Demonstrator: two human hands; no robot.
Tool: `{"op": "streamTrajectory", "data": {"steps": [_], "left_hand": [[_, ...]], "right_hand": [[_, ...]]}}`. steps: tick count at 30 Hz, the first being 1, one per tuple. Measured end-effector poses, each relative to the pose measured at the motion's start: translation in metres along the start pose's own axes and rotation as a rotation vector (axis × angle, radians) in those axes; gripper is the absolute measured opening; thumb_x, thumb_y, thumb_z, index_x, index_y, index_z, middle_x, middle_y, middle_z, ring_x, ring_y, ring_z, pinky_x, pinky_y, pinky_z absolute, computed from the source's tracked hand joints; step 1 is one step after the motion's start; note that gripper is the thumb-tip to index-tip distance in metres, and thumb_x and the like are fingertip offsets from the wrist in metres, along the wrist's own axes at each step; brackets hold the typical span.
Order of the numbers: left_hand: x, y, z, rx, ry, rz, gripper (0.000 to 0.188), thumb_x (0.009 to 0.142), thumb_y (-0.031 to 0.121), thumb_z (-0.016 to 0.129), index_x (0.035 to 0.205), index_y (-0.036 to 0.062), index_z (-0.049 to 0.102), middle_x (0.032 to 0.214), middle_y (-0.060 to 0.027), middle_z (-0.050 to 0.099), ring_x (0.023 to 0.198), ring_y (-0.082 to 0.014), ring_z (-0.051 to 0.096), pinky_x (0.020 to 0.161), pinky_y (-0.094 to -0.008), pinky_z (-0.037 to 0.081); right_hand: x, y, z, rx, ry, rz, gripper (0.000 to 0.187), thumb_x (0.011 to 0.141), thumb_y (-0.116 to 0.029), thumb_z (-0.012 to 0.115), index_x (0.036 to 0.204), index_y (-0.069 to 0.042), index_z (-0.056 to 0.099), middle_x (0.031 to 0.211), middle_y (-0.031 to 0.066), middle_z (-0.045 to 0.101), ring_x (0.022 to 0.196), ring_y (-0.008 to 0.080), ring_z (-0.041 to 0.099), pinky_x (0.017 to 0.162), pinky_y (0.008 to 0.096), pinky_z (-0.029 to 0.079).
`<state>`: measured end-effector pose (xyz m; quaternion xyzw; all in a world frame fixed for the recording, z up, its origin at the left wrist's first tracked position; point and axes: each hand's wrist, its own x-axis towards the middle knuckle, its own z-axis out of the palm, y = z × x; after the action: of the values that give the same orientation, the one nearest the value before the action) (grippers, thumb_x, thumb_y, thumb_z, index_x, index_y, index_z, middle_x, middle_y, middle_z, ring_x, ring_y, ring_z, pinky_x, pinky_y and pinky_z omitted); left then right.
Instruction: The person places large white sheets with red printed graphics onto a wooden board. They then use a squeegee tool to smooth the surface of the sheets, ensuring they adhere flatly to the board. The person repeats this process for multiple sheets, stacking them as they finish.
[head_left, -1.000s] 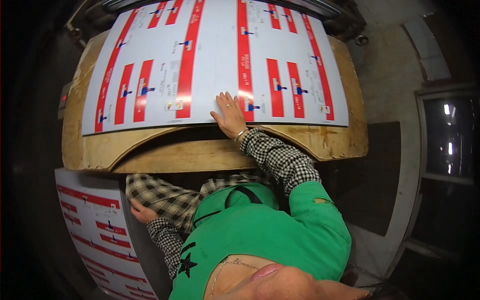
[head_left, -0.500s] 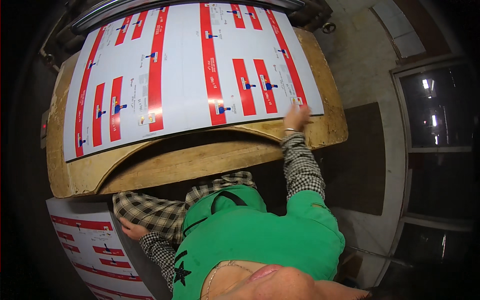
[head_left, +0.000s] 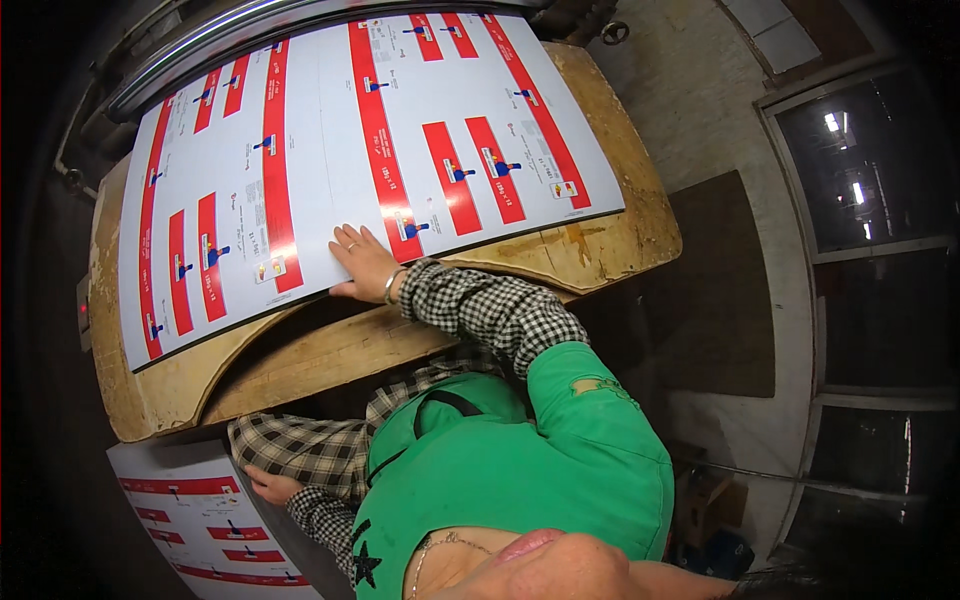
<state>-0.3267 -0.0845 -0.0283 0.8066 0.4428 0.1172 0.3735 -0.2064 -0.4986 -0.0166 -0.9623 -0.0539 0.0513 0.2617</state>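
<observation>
A large white printed sheet (head_left: 330, 170) with red bands and small blue figures lies on a worn wooden table (head_left: 600, 240). My right hand (head_left: 362, 262) rests on it at the middle of the near edge, palm down with fingers stretched and thumb at the rim. Low on the left, my left hand (head_left: 272, 487) hangs beside my checked trousers, fingers loosely extended. It is by the edge of a second printed sheet or stack (head_left: 215, 515) of the same pattern; I cannot tell whether it touches. No object shows in either hand.
Metal rollers (head_left: 230, 55) of a machine run across the far side, above the sheet's far end. A curved cut-out (head_left: 300, 345) breaks the table's near edge. A small handwheel (head_left: 614, 33) sits at the far right. Windows (head_left: 850, 180) line the right wall.
My right hand has moved left from the sheet's near right corner to the middle of its near edge. My left hand stays low by the second sheet. The whole view has shifted slightly.
</observation>
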Motion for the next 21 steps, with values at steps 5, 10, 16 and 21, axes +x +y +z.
{"op": "streamTrajectory", "data": {"steps": [5, 10, 16, 21], "left_hand": [[-0.012, 0.019, -0.003, -0.005, -0.015, 0.011, 0.073, 0.09, 0.056, 0.041, 0.131, -0.0043, 0.043, 0.133, -0.0232, 0.046, 0.122, -0.0356, 0.045, 0.1, -0.0408, 0.039], [-0.033, 0.04, -0.006, -0.016, -0.026, -0.021, 0.074, 0.09, 0.058, 0.041, 0.132, -0.0035, 0.043, 0.134, -0.0232, 0.045, 0.121, -0.0357, 0.046, 0.1, -0.0411, 0.039], [-0.008, 0.013, 0.0, 0.04, 0.006, -0.058, 0.083, 0.086, 0.064, 0.043, 0.132, -0.0049, 0.041, 0.133, -0.0253, 0.045, 0.119, -0.0376, 0.047, 0.099, -0.0424, 0.04], [-0.016, 0.017, -0.001, 0.015, 0.093, -0.016, 0.079, 0.086, 0.061, 0.046, 0.124, -0.0076, 0.049, 0.125, -0.0259, 0.052, 0.114, -0.0365, 0.051, 0.095, -0.0411, 0.041]], "right_hand": [[-0.04, 0.085, -0.003, -0.046, 0.392, 0.163, 0.071, 0.088, -0.043, 0.052, 0.136, 0.006, 0.032, 0.144, 0.0269, 0.026, 0.136, 0.0387, 0.022, 0.113, 0.0449, 0.014], [-0.171, 0.263, -0.065, -0.33, 0.5, 0.898, 0.073, 0.09, -0.052, 0.042, 0.136, 0.005, 0.033, 0.144, 0.0245, 0.029, 0.136, 0.0348, 0.023, 0.112, 0.0479, 0.014], [-0.227, 0.281, -0.113, -0.062, 0.857, 1.493, 0.082, 0.091, -0.062, 0.028, 0.138, 0.005, 0.03, 0.143, 0.0235, 0.033, 0.133, 0.0332, 0.031, 0.11, 0.045, 0.021], [-0.148, 0.196, -0.135, 1.481, 1.055, 0.544, 0.101, 0.085, -0.074, 0.017, 0.134, 0.013, 0.03, 0.138, 0.0312, 0.034, 0.129, 0.0391, 0.036, 0.107, 0.0469, 0.029]]}}
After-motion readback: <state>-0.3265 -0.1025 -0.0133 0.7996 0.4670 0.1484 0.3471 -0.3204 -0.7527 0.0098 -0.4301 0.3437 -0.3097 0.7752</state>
